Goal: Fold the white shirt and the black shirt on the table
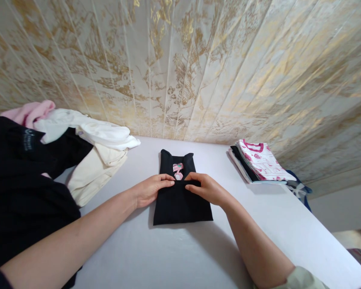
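Note:
A black shirt (pixel 183 206), folded into a narrow strip, lies flat on the white table in front of me. Its lower part is turned up over the middle, and a pink printed figure (pixel 178 170) shows on the chest just beyond that fold. My left hand (pixel 153 188) pinches the left part of the folded edge between thumb and fingers. On the right part of the same edge, my right hand (pixel 206 188) has a similar pinch grip. Both hands are close together, with a short stretch of the edge visible between the thumbs.
Loose clothes are heaped at the left: black garments (pixel 21 192), a white one (pixel 102 132), a cream one (pixel 93 172) and a pink one (pixel 33 112). A stack of folded clothes (pixel 263 162) sits at the right table edge. A gold-patterned curtain (pixel 174 72) hangs behind the table (pixel 156 257).

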Tool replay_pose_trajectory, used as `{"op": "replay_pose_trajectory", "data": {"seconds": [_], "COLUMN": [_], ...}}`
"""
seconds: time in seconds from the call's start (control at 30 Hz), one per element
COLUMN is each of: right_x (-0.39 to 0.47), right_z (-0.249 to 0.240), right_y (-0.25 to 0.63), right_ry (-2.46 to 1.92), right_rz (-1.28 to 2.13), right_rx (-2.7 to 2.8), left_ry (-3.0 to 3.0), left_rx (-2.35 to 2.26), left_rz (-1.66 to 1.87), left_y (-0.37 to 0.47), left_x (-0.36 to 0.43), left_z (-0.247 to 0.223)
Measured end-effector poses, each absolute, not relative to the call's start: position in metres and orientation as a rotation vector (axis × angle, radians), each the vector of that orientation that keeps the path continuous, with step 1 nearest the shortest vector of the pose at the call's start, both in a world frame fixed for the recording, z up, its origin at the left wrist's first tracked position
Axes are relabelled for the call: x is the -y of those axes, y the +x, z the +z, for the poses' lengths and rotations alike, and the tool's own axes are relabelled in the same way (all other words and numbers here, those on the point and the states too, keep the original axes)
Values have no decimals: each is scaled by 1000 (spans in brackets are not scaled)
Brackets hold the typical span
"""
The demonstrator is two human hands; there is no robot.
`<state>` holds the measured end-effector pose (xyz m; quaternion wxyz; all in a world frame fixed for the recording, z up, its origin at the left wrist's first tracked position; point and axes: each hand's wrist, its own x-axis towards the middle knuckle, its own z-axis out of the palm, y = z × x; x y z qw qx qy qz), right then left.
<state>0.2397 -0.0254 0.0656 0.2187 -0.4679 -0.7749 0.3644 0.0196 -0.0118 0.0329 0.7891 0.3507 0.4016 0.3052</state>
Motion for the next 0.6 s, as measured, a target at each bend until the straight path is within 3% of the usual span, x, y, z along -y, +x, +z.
{"op": "replay_pose_trajectory", "data": {"seconds": [0.6], "right_x": [30], "right_z": [56], "right_y": [229], "right_ry": [-1336], "right_rz": [903], "right_rx": [2192], "left_ry": [1050], "left_rx": [-951], "left_rz": [576], "left_y": [16], "left_x": [17], "left_z": [44]}}
